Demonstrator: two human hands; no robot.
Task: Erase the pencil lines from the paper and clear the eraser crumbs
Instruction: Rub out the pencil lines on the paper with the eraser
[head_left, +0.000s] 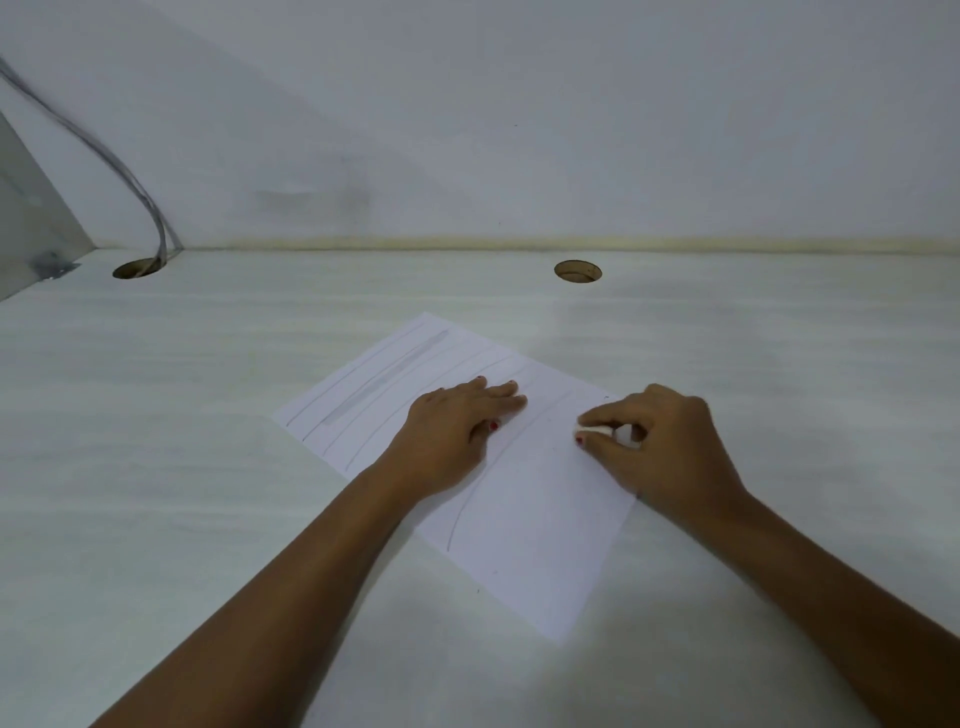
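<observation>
A white sheet of paper lies at an angle on the pale desk, marked with several long pencil lines and one grey smudged band near its far left side. My left hand rests flat on the paper's middle, fingers spread, pressing it down. My right hand sits at the paper's right edge and pinches a small white eraser between thumb and fingers, its tip touching the sheet. No crumbs are visible at this distance.
The desk runs back to a white wall. Two round cable holes sit near the back edge, and grey cables drop into the left one. A grey panel stands at far left.
</observation>
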